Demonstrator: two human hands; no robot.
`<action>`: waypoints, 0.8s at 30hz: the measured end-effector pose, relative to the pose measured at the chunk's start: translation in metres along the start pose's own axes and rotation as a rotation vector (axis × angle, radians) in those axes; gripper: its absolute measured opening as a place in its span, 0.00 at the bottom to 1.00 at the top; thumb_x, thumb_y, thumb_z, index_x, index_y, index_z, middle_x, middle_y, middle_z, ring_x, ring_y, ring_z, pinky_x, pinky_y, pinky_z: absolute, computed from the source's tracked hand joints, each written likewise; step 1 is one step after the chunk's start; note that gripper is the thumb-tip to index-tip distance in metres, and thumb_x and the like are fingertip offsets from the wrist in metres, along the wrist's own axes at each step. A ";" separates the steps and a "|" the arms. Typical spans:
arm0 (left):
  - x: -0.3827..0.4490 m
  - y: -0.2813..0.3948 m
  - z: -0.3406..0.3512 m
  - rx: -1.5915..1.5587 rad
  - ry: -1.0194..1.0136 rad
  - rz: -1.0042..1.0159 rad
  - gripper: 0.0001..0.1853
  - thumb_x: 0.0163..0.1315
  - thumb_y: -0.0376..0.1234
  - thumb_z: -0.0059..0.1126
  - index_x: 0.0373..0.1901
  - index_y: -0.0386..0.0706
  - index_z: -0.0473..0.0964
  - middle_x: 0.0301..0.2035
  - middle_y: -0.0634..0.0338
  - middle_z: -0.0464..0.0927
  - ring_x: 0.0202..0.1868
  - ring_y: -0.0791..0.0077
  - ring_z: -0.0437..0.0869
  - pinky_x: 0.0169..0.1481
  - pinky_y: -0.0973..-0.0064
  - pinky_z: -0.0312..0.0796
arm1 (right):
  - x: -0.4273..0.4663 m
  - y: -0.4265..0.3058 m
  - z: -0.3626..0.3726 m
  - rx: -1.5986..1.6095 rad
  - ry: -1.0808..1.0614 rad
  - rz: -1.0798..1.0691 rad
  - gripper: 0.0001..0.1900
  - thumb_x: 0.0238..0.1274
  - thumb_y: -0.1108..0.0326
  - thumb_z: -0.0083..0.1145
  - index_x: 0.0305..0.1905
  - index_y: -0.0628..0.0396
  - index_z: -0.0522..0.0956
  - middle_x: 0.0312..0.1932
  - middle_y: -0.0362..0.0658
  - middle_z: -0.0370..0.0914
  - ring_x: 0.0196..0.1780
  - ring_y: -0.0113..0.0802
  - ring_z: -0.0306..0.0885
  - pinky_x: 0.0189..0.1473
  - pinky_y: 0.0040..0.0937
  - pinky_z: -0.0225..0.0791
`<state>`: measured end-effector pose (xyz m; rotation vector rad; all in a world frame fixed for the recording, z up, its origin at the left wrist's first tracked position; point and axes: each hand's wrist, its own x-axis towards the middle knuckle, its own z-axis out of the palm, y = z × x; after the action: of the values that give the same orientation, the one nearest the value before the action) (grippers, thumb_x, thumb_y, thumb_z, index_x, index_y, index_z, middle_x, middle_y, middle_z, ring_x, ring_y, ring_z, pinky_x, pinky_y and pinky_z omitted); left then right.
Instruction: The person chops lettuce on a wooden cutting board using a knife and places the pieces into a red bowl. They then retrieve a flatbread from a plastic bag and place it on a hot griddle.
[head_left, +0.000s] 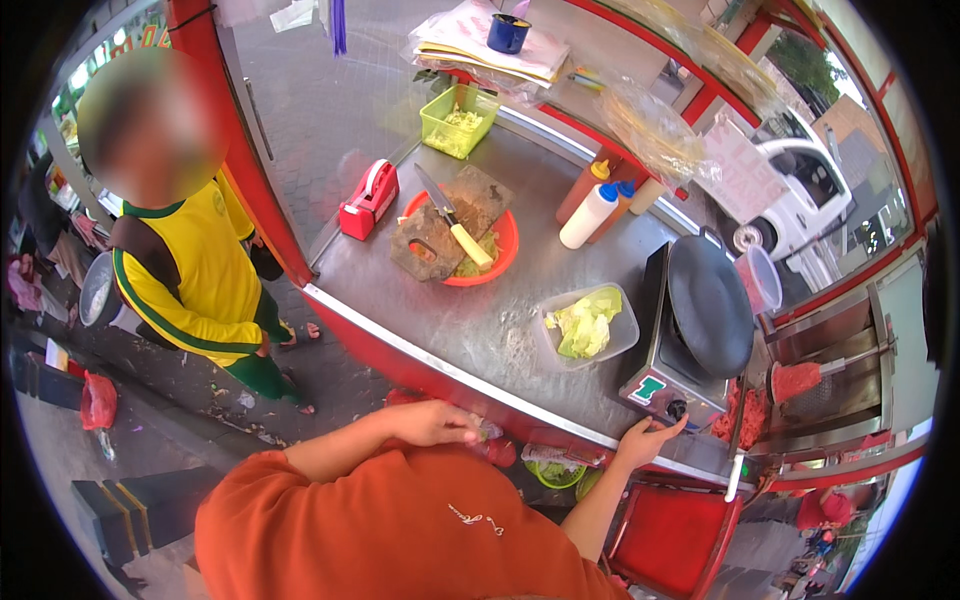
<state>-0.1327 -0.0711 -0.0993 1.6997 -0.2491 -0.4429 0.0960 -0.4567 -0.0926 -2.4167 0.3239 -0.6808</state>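
With fingers extended, my right hand (649, 441) is at the black knob (676, 409) of a gas stove (652, 375); a fingertip seems to touch just below the knob. A dark round pan (711, 307) lies on the stove. My left hand (442, 424) hangs in front of my orange shirt, palm down and holding nothing I can see. Left of the stove, a clear plastic tub (551, 352) holds lettuce leaves (589, 326). Farther left, a worn wooden cutting board (427, 251) and a knife with a pale handle (470, 244) rest across an orange bowl (510, 244) with shredded greens.
Squeeze bottles (589, 216) stand at the counter's back. A green basket (459, 124) of shredded cabbage and a red tape dispenser (369, 202) are farther left. A person (199, 259) in yellow stands beyond the left post. A red stool (667, 536) is at lower right.
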 end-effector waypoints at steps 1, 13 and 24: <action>0.002 0.013 -0.007 -0.090 0.000 0.075 0.18 0.83 0.42 0.55 0.58 0.38 0.84 0.51 0.55 0.89 0.56 0.69 0.88 0.64 0.68 0.77 | 0.000 -0.001 0.000 -0.001 0.003 0.000 0.47 0.71 0.72 0.60 0.87 0.35 0.47 0.44 0.47 0.83 0.47 0.55 0.86 0.50 0.54 0.75; 0.141 0.086 -0.040 0.831 0.678 0.445 0.22 0.66 0.45 0.71 0.56 0.43 0.83 0.61 0.50 0.81 0.78 0.52 0.67 0.81 0.20 0.32 | 0.032 0.050 0.013 0.169 0.158 -0.369 0.31 0.81 0.54 0.61 0.78 0.58 0.68 0.56 0.59 0.78 0.53 0.51 0.78 0.58 0.48 0.74; 0.123 0.089 -0.029 0.754 0.533 0.299 0.13 0.70 0.41 0.66 0.49 0.44 0.83 0.56 0.54 0.81 0.71 0.57 0.75 0.79 0.17 0.35 | 0.048 0.047 0.037 0.267 0.319 -0.235 0.25 0.78 0.51 0.64 0.62 0.63 0.76 0.50 0.56 0.78 0.49 0.48 0.78 0.53 0.45 0.75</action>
<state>-0.0019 -0.1111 -0.0264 2.3878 -0.2892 0.3869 0.1536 -0.4938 -0.1278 -2.1070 0.0675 -1.1431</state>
